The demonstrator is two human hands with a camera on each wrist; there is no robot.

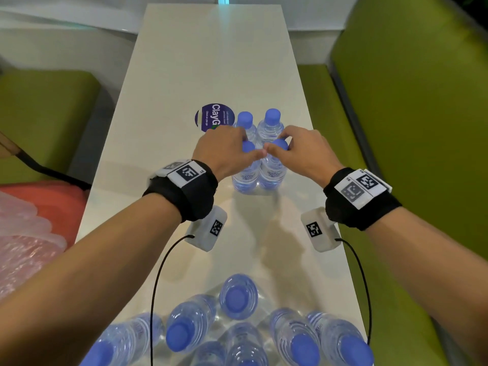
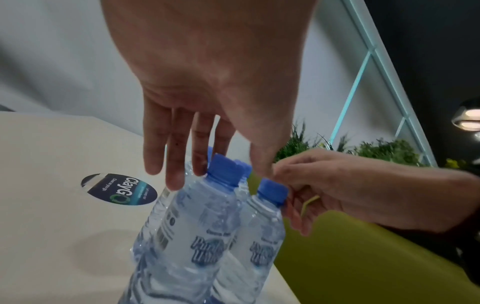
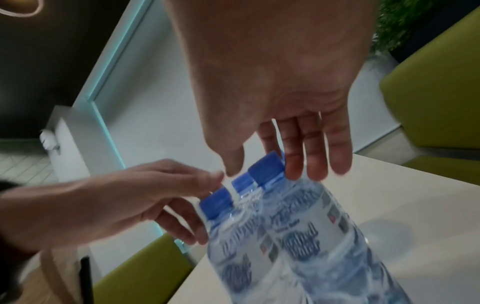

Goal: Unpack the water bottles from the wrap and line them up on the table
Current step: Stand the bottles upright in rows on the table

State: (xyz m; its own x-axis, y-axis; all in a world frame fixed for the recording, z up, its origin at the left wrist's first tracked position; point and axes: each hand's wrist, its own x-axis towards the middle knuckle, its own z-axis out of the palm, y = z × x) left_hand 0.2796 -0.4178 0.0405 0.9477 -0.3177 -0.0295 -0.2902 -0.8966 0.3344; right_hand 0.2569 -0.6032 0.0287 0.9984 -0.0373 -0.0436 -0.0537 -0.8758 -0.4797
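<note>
Four clear water bottles with blue caps stand in a square at mid table [image 1: 211,62]. The far pair [image 1: 245,120] [image 1: 272,117] is free. My left hand [image 1: 250,150] hovers round the cap of the near left bottle [image 1: 245,178], fingers almost straight, thumb just off the cap. My right hand [image 1: 278,146] does the same over the near right bottle [image 1: 273,175]; the two thumbs touch. In the left wrist view my left hand [image 2: 239,162] brackets the near left bottle [image 2: 197,226]. In the right wrist view my right hand [image 3: 259,168] brackets the near right bottle [image 3: 298,226]. Several bottles sit in the torn wrap [image 1: 237,326] at the near edge.
A round dark sticker [image 1: 214,117] lies on the table left of the far bottles. Green benches flank the table on the right [image 1: 409,128] and left [image 1: 39,114]. Pink plastic over a red item [image 1: 26,247] sits on the left bench.
</note>
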